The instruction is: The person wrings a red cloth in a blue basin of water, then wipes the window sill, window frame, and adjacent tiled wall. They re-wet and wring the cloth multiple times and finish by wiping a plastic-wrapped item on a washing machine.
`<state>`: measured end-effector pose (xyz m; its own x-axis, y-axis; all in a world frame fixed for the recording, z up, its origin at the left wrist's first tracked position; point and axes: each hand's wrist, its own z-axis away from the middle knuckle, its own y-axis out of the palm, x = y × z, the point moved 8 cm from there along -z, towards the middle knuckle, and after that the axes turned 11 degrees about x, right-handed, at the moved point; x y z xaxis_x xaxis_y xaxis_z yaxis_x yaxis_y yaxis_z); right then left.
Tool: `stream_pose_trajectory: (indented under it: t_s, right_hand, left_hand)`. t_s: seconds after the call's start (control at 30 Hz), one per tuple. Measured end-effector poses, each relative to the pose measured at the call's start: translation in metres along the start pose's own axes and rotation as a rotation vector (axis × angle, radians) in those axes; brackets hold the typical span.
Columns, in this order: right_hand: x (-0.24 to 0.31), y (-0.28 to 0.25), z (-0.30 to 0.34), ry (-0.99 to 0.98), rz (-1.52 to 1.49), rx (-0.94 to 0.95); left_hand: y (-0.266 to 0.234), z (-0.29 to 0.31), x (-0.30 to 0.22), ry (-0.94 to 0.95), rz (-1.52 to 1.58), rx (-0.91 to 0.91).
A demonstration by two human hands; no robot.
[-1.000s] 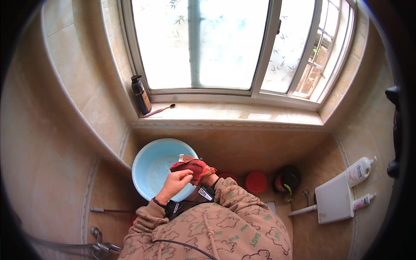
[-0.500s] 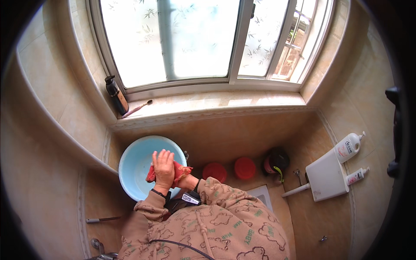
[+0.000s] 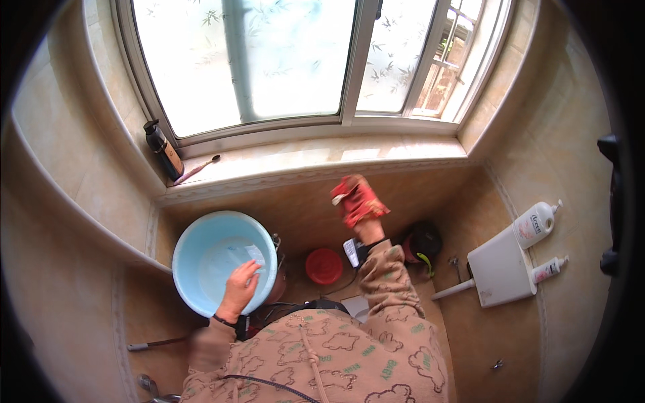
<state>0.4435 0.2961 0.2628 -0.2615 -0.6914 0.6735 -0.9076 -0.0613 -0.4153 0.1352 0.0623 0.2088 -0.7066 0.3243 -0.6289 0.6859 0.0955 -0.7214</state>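
Observation:
My right arm reaches forward toward the wall below the window sill. A crumpled red cloth (image 3: 360,203) covers most of my right hand (image 3: 369,230), whose fingers are largely hidden under it; the hand is closed on the cloth. Over the right side of a light blue basin (image 3: 190,242) hangs my left hand (image 3: 240,289), holding nothing, its fingers apart and slightly bent. The basin has a pale, wet-looking bottom with some light reflections in it.
A dark pump bottle (image 3: 163,149) and a toothbrush (image 3: 197,169) occupy the sill's left end. Below the sill are a red round container (image 3: 324,266) and a dark container (image 3: 423,243). At right, a white toilet cistern (image 3: 498,275) bears two white bottles.
My hands have separated. The right hand has carried the red cloth away from the basin, rightward and forward toward the sill. My left hand has stayed over the basin, slightly lower, without the cloth.

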Motion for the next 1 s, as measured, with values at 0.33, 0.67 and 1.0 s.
stream_pose_trajectory:
  t_s: [0.33, 0.67, 1.0]
  right_hand:
    - [-0.168, -0.022, -0.145, 0.51, 1.31, 0.045]
    - [-0.029, 0.214, -0.093, -0.304, 0.593, 0.528]
    - [-0.143, -0.037, -0.13, -0.048, 0.853, 0.145]
  left_hand:
    - [0.006, 0.0, 0.012, -0.293, 0.005, -0.138]
    - [0.072, -0.098, -0.012, -0.364, 0.037, -0.031]
    - [0.093, -0.127, -0.003, -0.291, 0.014, 0.063]
